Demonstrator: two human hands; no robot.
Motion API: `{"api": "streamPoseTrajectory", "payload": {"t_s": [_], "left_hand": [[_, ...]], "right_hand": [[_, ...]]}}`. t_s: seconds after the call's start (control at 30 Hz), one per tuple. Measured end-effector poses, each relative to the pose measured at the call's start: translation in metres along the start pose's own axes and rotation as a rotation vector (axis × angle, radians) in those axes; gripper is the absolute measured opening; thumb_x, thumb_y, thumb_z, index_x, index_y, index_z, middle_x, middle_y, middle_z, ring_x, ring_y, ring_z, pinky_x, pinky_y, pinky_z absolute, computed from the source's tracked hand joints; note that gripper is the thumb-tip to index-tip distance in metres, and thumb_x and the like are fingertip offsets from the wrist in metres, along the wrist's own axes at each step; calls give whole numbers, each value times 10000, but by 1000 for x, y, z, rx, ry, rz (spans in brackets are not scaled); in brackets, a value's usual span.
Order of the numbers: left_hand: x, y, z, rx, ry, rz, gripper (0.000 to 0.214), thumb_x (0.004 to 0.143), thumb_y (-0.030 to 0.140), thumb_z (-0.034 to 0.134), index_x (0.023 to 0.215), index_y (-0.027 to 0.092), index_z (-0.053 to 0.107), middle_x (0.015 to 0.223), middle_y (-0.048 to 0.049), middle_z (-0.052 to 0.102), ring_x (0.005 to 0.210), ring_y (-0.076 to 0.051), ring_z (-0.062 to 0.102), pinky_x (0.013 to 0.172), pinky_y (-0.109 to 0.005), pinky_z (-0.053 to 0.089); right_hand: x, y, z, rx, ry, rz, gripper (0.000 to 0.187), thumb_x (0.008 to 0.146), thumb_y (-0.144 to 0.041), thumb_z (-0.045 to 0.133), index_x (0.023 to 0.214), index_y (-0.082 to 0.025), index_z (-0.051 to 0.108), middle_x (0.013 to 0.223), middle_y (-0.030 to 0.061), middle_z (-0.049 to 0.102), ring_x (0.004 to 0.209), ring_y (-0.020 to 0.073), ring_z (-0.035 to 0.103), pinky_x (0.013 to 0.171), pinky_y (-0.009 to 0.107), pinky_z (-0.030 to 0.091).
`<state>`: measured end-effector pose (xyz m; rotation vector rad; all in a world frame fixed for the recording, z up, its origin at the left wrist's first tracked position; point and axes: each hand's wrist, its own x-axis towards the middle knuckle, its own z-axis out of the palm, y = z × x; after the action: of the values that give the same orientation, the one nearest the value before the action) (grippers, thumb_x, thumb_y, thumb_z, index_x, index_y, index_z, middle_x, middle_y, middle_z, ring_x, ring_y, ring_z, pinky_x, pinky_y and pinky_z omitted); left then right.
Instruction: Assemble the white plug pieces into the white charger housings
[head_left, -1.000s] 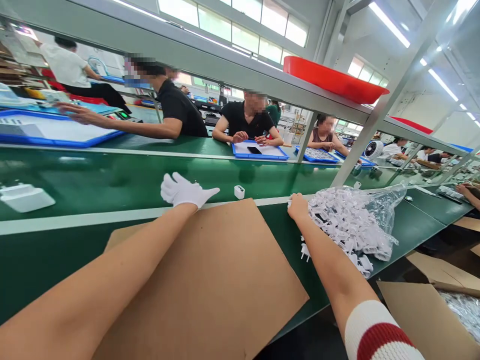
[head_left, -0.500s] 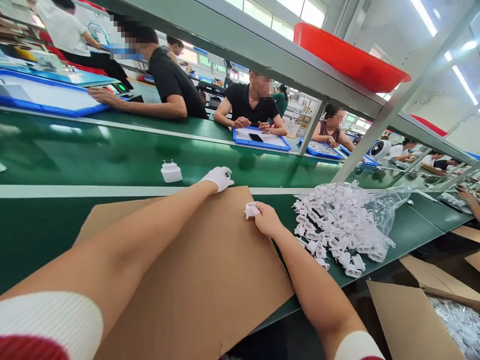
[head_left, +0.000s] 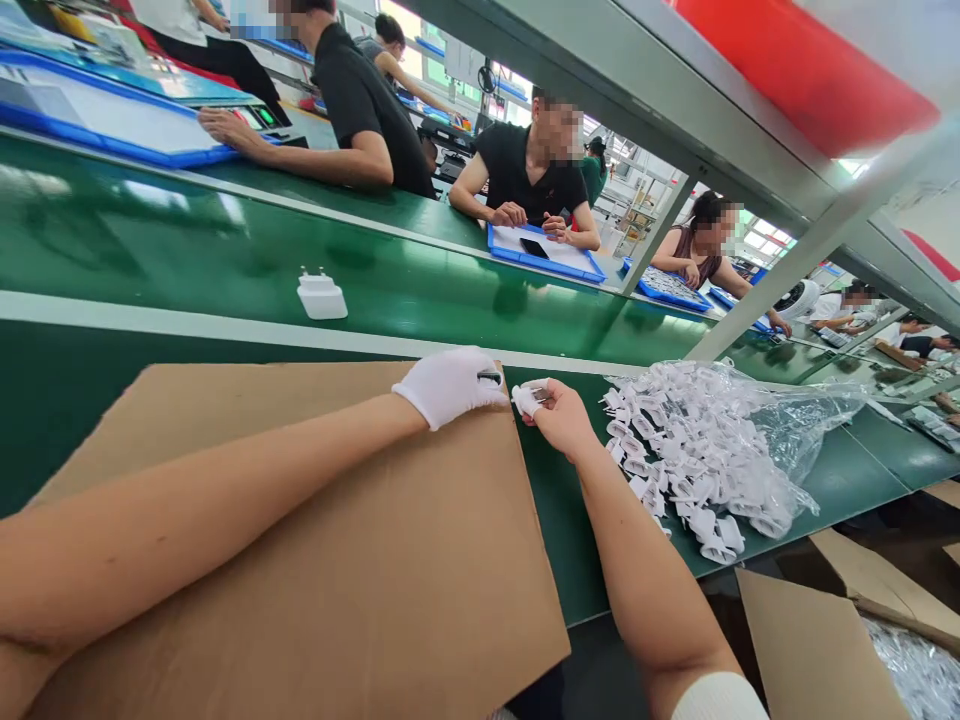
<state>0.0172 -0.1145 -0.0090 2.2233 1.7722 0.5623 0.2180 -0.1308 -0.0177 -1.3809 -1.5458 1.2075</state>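
My left hand [head_left: 454, 388], in a white glove, is closed over the far right corner of a cardboard sheet [head_left: 360, 560]. A small dark piece [head_left: 489, 377] shows at its fingertips, too small to name. Just to the right, my bare right hand [head_left: 561, 415] pinches a white plug housing [head_left: 528, 397], its end pointing toward the glove. The two hands nearly meet, and I cannot tell whether they touch. Right of them lies a heap of similar white plug housings [head_left: 682, 450], partly under a clear plastic bag [head_left: 810, 420].
A white charger [head_left: 322, 296] with two pins stands on the green conveyor belt [head_left: 420, 300]. Co-workers sit across it by blue trays [head_left: 547, 252]. A slanted metal post [head_left: 772, 275] and a shelf with a red bin [head_left: 810, 75] rise at right. An open carton [head_left: 817, 640] stands lower right.
My left hand has come right, close to my right hand, and the housing in my right hand has turned. My view has shifted and tilted. The charger on the belt appears slightly farther left.
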Motion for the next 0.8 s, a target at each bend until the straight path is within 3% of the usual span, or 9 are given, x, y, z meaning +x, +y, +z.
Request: {"api": "streamPoseTrajectory", "payload": {"t_s": [0.1,0.17,0.27,0.37,0.53,0.8], "left_hand": [[-9,-4,9,-182,-49,29,368,793,597,662,920,265,756,986,-16,758,915,-241,690,795,-318,496],[-12,-6,13,-331,-62,-7,382,768,567,693,1000,271,759,991,4,775,899,-228,702,822,-305,512],[-14,-6,17,-467,-86,-52,377,716,495,735,1013,263,761,964,18,782,888,-221,713,831,-287,532],[-15,-2,21,-509,-112,-38,360,686,455,750,986,256,764,932,21,777,880,-220,710,821,-280,538],[-14,2,30,-502,-99,36,309,702,491,722,854,223,696,828,12,745,801,-214,668,806,-312,520],[-9,-2,37,-419,-64,127,373,746,594,646,762,229,569,790,-6,691,787,-223,639,799,-351,489]], "right_hand": [[-3,6,-1,-323,41,-166,236,791,-213,742,1027,-213,735,894,14,750,741,155,650,767,312,560],[-1,9,-2,-423,27,-202,220,804,-224,714,1021,-222,750,970,29,768,796,173,666,812,331,557],[2,9,-3,-380,125,-210,205,856,-293,681,1035,-221,751,1036,48,775,893,196,696,870,338,559],[-1,3,-1,-309,266,-315,279,944,-340,578,1159,-220,710,1122,68,743,966,196,698,871,320,566],[-19,-14,9,-701,183,-551,381,877,-108,476,1177,-200,691,1034,77,655,987,223,630,864,323,533],[-21,-23,20,-1140,140,-540,286,805,-2,480,941,-195,641,997,88,572,974,244,549,815,325,465]]}}
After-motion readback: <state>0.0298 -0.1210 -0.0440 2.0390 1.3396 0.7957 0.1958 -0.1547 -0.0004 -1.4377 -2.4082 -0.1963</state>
